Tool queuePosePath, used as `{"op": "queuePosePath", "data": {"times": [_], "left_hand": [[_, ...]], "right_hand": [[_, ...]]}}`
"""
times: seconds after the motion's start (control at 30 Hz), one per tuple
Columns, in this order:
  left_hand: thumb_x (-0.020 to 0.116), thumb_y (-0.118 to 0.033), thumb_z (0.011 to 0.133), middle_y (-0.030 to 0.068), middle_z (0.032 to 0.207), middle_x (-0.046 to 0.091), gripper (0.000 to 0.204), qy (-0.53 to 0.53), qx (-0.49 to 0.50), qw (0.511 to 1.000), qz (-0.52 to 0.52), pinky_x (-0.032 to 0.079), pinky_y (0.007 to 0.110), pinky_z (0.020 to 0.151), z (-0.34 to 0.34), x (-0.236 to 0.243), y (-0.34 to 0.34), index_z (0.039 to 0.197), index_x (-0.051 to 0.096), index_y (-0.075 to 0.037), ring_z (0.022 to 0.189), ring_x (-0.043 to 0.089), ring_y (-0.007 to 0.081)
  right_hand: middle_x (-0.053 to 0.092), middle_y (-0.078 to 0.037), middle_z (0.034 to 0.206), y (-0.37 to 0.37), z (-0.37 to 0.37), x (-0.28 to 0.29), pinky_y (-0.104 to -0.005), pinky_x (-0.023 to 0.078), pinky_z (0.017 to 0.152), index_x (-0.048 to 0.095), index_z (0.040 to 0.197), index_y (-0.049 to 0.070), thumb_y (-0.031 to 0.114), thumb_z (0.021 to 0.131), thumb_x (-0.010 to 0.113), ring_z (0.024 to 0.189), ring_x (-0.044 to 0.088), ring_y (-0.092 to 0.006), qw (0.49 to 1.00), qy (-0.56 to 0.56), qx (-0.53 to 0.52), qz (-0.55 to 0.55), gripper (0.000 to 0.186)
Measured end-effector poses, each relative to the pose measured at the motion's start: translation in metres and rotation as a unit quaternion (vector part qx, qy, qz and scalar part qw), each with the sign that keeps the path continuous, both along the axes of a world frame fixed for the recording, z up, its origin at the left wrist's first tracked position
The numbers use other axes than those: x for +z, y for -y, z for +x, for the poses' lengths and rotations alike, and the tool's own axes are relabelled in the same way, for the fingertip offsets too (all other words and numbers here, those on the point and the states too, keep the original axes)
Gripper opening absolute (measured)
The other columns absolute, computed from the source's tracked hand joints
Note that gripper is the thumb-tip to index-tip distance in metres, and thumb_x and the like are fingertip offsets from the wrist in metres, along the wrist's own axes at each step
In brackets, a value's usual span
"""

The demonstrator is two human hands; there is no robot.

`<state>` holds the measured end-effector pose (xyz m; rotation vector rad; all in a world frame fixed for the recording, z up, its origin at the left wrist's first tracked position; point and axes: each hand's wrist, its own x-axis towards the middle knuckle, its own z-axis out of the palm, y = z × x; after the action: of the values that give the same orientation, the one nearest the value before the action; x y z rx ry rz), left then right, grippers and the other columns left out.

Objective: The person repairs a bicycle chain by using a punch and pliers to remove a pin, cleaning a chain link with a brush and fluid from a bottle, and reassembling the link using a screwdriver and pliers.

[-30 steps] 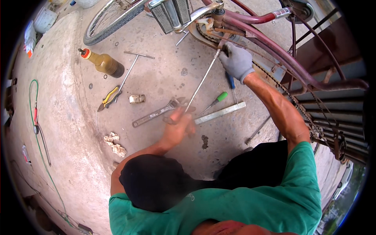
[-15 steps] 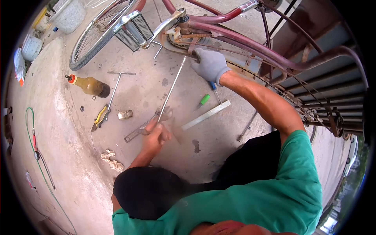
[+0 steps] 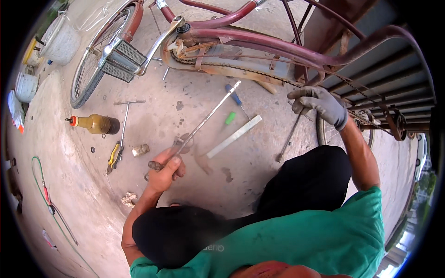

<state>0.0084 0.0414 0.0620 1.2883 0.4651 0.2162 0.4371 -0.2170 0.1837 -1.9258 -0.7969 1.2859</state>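
My bare left hand is closed around a long metal rod tool, which slants up to the right; a dark stub sticks out beside the thumb. An adjustable wrench lies partly hidden behind this hand. My right hand, in a grey glove, hovers below the bicycle chain with fingers apart and bent. Under its fingertips is the upper end of a dark rod tool on the floor; whether they touch I cannot tell. The maroon bicycle lies ahead with its chain guard and pedal.
On the floor lie a pale bar, a blue-handled screwdriver, a green handle, a T-handle wrench, yellow pliers and a small can-like piece. A bottle is at left, buckets behind.
My right hand has left the chain guard near the crank and moved right and towards me. My left hand has drawn closer to me with the rod tool, whose tip has swung right.
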Motion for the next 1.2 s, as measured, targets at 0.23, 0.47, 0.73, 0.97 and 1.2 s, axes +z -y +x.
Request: {"op": "queuePosePath", "data": {"times": [0.23,0.47,0.73,0.97,1.2], "left_hand": [[0.064,-0.022,0.101,0.0037,0.066,0.059,0.037,-0.045,-0.027,0.979,0.195,0.041,0.025,0.054,0.051,0.095,-0.026,0.121,0.065,0.009,0.055,0.051,0.009],[0.067,-0.009,0.099,0.0049,0.08,0.066,0.025,-0.036,0.008,0.949,0.312,0.044,0.023,0.058,0.109,0.188,-0.038,0.116,0.067,0.01,0.06,0.054,0.0081],[0.067,-0.009,0.099,0.0013,0.08,0.062,0.023,-0.04,-0.013,0.919,0.392,0.042,0.022,0.058,0.152,0.232,-0.023,0.115,0.068,0.008,0.064,0.052,0.0059],[0.066,-0.015,0.103,0.0002,0.081,0.06,0.025,-0.042,-0.056,0.883,0.465,0.043,0.022,0.06,0.181,0.238,-0.016,0.118,0.067,0.005,0.068,0.052,0.0059],[0.066,-0.012,0.102,-0.0006,0.08,0.059,0.022,-0.047,-0.073,0.88,0.466,0.042,0.023,0.059,0.213,0.24,-0.007,0.116,0.068,0.005,0.067,0.051,0.0059]], "right_hand": [[0.054,-0.014,0.151,0.03,0.002,-0.119,-0.042,0.046,0.111,0.036,0.158,0.004,0.046,0.104,0.058,0.132,0.057,-0.0262,0.947,-0.278,-0.102,0.123,0.072],[0.057,-0.009,0.144,-0.044,-0.003,-0.163,-0.0432,0.044,0.112,0.048,0.146,0.01,0.05,0.106,0.053,0.129,0.057,-0.0227,0.833,-0.322,-0.244,0.378,0.057],[0.065,-0.009,0.129,-0.069,0.012,-0.154,-0.0414,0.055,0.1,0.054,0.138,0.01,0.043,0.11,0.046,0.112,0.065,-0.0204,0.812,-0.324,-0.36,0.326,0.044],[0.064,-0.01,0.13,-0.072,-0.003,-0.128,-0.0401,0.055,0.102,0.055,0.136,0.004,0.033,0.111,0.043,0.114,0.065,-0.021,0.842,-0.273,-0.357,0.298,0.04],[0.064,-0.012,0.129,-0.065,0.0,-0.145,-0.0344,0.057,0.102,0.055,0.136,-0.003,0.03,0.111,0.043,0.112,0.067,-0.0201,0.819,-0.312,-0.345,0.337,0.043]]}}
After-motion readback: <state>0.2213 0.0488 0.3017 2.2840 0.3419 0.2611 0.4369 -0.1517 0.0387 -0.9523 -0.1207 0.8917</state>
